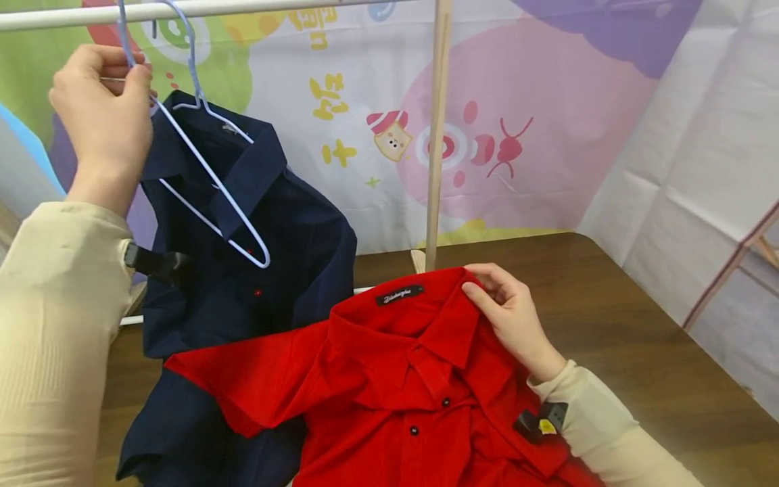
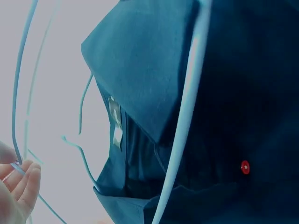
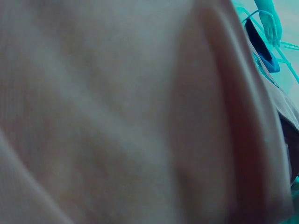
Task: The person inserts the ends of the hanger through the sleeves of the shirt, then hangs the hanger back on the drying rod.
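With thumb and fingers, my left hand (image 1: 109, 115) pinches the neck of a pale blue wire hanger (image 1: 207, 174) just below the rail. No garment is on this hanger, which slants in front of a navy shirt (image 1: 316, 230). That shirt hangs on a second pale blue hanger (image 1: 193, 61). My right hand (image 1: 517, 318) grips the collar of a red short-sleeved shirt (image 1: 377, 379) at its right side. The red shirt's collar is raised, showing a black label. In the left wrist view, the held hanger crosses the navy shirt. Blurred cloth fills most of the right wrist view.
A white rail (image 1: 73, 15) runs along the top, with a wooden post (image 1: 437, 135) standing at mid-view. Below is a brown wooden table (image 1: 639, 325). A printed cartoon cloth (image 1: 535, 88) hangs behind, and a wooden frame (image 1: 730, 270) stands at far right.
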The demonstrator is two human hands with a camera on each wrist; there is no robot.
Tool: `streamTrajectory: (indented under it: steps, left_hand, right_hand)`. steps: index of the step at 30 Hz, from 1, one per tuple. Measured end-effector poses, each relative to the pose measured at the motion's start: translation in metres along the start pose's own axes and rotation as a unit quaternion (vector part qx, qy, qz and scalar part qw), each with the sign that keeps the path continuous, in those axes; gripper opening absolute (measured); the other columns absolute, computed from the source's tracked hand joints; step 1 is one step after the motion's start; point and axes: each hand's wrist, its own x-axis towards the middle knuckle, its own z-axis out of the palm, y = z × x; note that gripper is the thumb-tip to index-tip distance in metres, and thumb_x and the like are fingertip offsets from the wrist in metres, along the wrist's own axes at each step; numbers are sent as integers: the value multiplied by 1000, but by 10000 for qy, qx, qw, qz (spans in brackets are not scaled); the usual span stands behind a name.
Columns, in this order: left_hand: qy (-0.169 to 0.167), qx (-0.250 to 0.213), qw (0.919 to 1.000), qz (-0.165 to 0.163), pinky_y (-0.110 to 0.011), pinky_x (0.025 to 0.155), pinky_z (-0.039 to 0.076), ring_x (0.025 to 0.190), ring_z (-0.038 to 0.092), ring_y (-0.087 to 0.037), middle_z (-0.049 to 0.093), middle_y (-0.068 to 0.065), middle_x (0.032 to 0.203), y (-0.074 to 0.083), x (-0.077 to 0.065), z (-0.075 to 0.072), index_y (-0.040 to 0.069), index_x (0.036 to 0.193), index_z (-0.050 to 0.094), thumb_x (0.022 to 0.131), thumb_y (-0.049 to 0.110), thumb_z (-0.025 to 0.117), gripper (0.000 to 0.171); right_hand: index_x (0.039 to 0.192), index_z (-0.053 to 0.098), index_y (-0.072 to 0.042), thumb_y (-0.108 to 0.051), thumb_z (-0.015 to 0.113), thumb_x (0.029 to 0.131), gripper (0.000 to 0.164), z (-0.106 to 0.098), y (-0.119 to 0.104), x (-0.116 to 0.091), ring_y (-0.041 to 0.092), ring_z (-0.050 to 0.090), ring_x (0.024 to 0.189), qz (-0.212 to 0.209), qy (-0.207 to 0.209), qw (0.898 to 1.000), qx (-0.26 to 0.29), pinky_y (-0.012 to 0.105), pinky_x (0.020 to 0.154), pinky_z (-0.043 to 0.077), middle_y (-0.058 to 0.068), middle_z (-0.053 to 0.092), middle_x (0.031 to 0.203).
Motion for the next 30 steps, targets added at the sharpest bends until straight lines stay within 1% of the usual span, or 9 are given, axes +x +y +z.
streamTrajectory:
  steps: [5,8,11,13,15,18,20,25,30]
  left_hand:
    - [-83,755,9959,494,-13,66,33,67,43,7,50,24,80,2,-16,1,14,108,66,90,29,53,27]
    - [-15,1262,9878,913,-15,72,29,72,36,10,42,28,75,1,-27,2,9,108,65,90,34,52,33]
    - [78,1430,9820,1227,-18,83,25,80,30,12,37,30,73,1,-36,3,5,107,64,89,37,52,38]
    - [128,1324,9814,1383,-19,89,23,83,29,13,37,32,74,2,-41,3,4,103,63,89,37,53,38]
    - [121,1105,9820,1526,-17,85,27,81,34,12,40,32,73,4,-46,3,10,93,64,88,36,55,27]
    - [-7,670,9828,1718,-14,72,33,68,43,11,45,29,68,8,-53,2,23,79,57,88,31,56,11]
    - [-158,397,9827,1801,-13,61,35,58,46,8,48,25,64,12,-59,2,30,78,52,88,29,56,11]
    - [-539,-165,9828,1761,-13,51,40,45,47,0,53,15,57,21,-76,1,23,83,55,89,25,56,7]
    - [-823,-767,9839,1391,-16,49,40,41,45,-5,54,9,53,25,-88,1,19,81,53,89,21,56,9]
  right_hand:
    - [107,58,4,2,58,85,22,1,1,0,6,54,66,-28,8,10000,35,19,59,43,-11,65,81]
    - [107,58,4,3,58,85,22,2,1,0,6,54,66,-42,-3,10000,59,19,59,43,-11,64,81]
    - [106,58,5,3,58,85,22,3,1,1,6,54,66,-44,-13,9999,91,19,59,43,-11,64,80]
    - [106,58,5,3,58,85,22,3,1,1,6,54,66,-38,-19,9999,113,19,59,43,-10,64,80]
    - [106,58,4,3,58,85,22,3,1,1,6,54,66,-22,-21,9999,113,19,59,43,-11,65,81]
    - [107,57,4,2,58,85,22,3,2,1,5,55,66,-14,-47,10000,73,18,60,43,-12,64,81]
    - [107,58,3,0,58,85,22,3,3,1,5,55,67,-21,-45,10000,64,18,60,44,-12,65,82]
    - [107,59,-1,-5,59,86,22,3,7,2,4,55,67,-175,-108,9997,163,17,59,43,-12,65,82]
    - [108,59,1,-3,59,86,22,3,7,1,4,53,66,-207,-116,9996,146,17,58,41,-12,65,81]
